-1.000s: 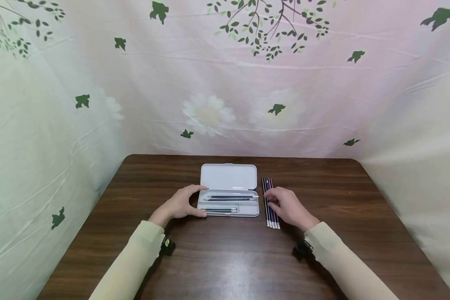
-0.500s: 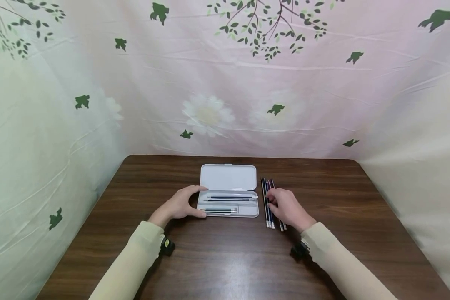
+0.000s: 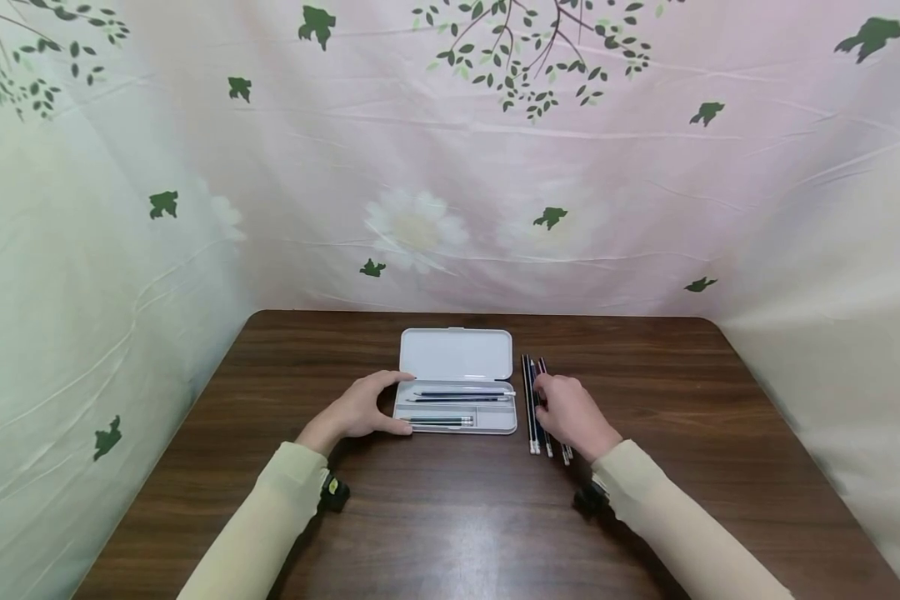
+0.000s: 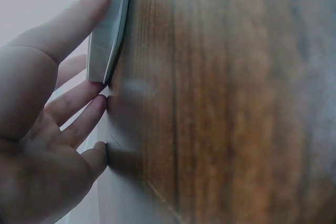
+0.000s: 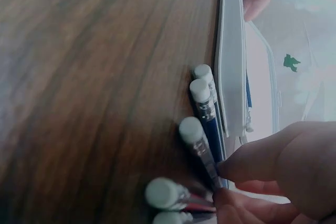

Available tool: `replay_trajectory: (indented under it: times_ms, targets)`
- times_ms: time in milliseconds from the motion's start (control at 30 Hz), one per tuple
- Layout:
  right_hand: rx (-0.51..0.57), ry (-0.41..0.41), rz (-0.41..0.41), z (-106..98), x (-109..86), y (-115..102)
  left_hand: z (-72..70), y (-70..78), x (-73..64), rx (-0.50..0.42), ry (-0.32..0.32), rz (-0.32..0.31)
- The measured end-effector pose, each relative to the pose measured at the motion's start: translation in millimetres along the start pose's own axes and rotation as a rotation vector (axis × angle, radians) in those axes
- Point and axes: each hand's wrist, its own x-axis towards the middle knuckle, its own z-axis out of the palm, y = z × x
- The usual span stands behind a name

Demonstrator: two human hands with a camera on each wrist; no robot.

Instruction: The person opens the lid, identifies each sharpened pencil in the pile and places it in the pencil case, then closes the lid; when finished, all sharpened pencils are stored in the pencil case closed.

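An open white pencil case [image 3: 456,354] lies near the table's back, its lid folded away. Several pencils [image 3: 461,394] lie in its compartments. My left hand [image 3: 360,408] spans the case's left end, thumb on the front edge and fingers behind; in the left wrist view the thumb [image 4: 79,19] presses its side. Right of the case my right hand [image 3: 570,412] is over a row of loose pencils [image 3: 528,408]. In the right wrist view, the thumb and a finger pinch one dark pencil [image 5: 202,148] with a white eraser; its far end is hidden.
Other white-erased pencils lie on both sides of the pinched one, two beside the case and others [image 5: 165,195] to the right. The brown wooden table [image 3: 450,517] is bordered by a printed cloth [image 3: 450,167] at the back and sides.
The loose pencils have spread apart: some have shifted right, and one now stands apart in the middle. My right hand has moved slightly, its wrist leftward. The left hand stays on the case.
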Motion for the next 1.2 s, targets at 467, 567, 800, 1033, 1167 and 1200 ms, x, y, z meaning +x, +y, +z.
replay_trajectory:
  times_ms: [467,567,800,1033,1167,1200]
  targets:
    - [-0.011,-0.045,0.098,1.5,12.0,-3.3,0.8,-1.0,5.2,0.002,-0.001,-0.014]
    - [-0.009,-0.046,0.115,1.3,14.5,-3.1,0.3,-0.2,6.2,-0.006,0.002,-0.017]
    - [0.01,-0.066,0.187,-5.2,16.8,-4.3,-1.3,4.2,6.2,-0.021,0.003,-0.024]
    - [0.08,-0.056,0.208,-16.2,14.7,-5.6,-2.1,5.1,5.7,-0.02,-0.002,-0.025]
    - [0.079,-0.033,0.186,-21.7,14.1,-7.1,-2.2,4.2,5.4,-0.026,0.001,-0.026]
    - [0.073,-0.025,0.179,-22.6,14.2,-7.4,-2.3,4.3,5.1,-0.028,0.0,-0.028]
